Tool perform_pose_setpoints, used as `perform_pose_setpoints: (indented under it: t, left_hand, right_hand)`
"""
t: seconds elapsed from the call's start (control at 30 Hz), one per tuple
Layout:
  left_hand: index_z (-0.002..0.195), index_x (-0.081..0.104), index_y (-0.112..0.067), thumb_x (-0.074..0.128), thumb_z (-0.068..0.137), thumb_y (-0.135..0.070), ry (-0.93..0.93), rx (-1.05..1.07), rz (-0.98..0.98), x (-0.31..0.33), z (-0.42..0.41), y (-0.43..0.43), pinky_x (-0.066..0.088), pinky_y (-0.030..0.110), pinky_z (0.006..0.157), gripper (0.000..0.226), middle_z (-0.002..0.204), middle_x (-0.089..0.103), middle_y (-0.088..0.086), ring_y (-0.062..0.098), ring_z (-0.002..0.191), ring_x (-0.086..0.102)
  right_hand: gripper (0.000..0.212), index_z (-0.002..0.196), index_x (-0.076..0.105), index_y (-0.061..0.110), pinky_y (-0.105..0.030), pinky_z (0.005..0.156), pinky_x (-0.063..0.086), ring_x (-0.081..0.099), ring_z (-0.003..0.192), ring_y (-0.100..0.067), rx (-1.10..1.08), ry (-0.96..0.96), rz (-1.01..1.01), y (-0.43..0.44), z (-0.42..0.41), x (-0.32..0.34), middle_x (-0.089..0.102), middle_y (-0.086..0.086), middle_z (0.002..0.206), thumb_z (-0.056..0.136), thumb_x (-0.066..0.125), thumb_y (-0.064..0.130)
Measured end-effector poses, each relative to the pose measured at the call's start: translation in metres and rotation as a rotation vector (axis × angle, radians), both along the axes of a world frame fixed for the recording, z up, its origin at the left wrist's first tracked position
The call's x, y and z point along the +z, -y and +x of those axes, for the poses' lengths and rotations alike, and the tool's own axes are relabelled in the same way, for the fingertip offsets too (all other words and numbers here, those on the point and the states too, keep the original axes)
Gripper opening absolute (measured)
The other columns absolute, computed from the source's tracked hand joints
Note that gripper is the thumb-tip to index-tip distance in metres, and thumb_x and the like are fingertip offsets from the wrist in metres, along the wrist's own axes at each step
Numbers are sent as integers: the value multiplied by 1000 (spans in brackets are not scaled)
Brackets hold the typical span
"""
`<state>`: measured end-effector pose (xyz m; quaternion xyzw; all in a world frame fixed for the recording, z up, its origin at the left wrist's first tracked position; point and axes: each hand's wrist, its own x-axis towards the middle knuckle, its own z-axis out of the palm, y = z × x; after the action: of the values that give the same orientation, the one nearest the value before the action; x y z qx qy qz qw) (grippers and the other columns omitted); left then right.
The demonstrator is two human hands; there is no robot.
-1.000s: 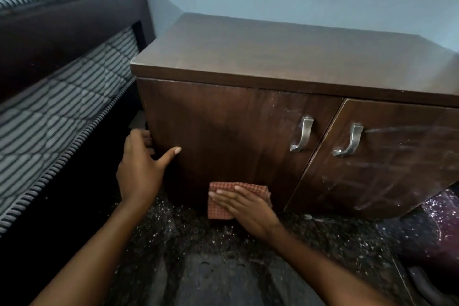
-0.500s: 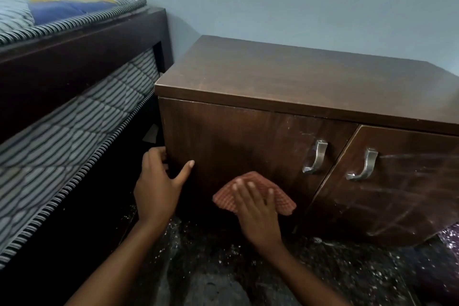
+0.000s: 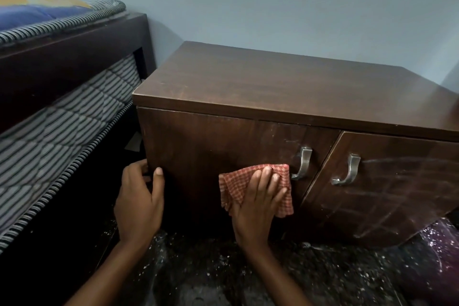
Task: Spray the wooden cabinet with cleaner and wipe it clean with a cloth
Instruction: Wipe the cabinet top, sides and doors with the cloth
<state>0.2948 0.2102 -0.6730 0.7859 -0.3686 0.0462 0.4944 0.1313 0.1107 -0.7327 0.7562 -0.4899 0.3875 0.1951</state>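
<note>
"When the view is read from the left of the wooden cabinet (image 3: 273, 87), what comes first?" asks the student.

"A dark bed frame (image 3: 74, 42) holding a striped mattress (image 3: 49, 136), just left of the cabinet. Next comes the left hand (image 3: 139, 204): its fingers curl round the cabinet's left front edge, with the thumb lying on the door face."

"And the cloth?"

"The red checked cloth (image 3: 236, 184) lies flat against the cabinet's left door, low down, just left of that door's metal handle (image 3: 303, 163). The right hand (image 3: 258, 206) presses it there with straight, spread fingers — nothing is gripped. Further right, the cabinet's right door bears a second handle (image 3: 349, 169) and pale streaks. Speckled dark floor (image 3: 323, 276) runs below the cabinet's front."
</note>
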Motion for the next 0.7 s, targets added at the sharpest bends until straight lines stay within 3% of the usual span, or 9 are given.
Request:
perform_pose_setpoints:
  t: [0.2,0.33,0.47,0.7]
  left_hand:
    - [114,54,-9,47,98,-26,-8,41,-9,-2,0,3,38,33,72,24,111,61,9,21,91,58]
    - [114,54,-8,47,98,-26,-9,46,-15,-1,0,4,37,33,71,25,110,60,10,24,93,59]
    - [111,54,-10,40,95,-38,7,30,-33,1,1,2,39,33,70,36,108,62,9,26,92,61]
    - [109,57,-10,29,92,-36,26,36,-9,4,2,-1,33,30,69,42,103,62,8,24,89,58]
  right_hand:
    - [92,147,-17,14,-42,116,-13,-19,143,-23,99,261,-74,4,22,77,-27,0,154,81,43,38]
    - [88,147,-16,13,-41,117,-10,-17,144,-22,94,259,-68,5,19,74,-26,0,154,85,41,40]
    - [74,147,-14,11,-44,115,-7,-16,144,-23,82,238,-22,1,14,42,-23,-3,155,95,22,50]
    - [82,148,-11,11,-47,115,-7,-15,144,-24,79,227,-125,-1,48,79,-23,-4,155,87,37,38]
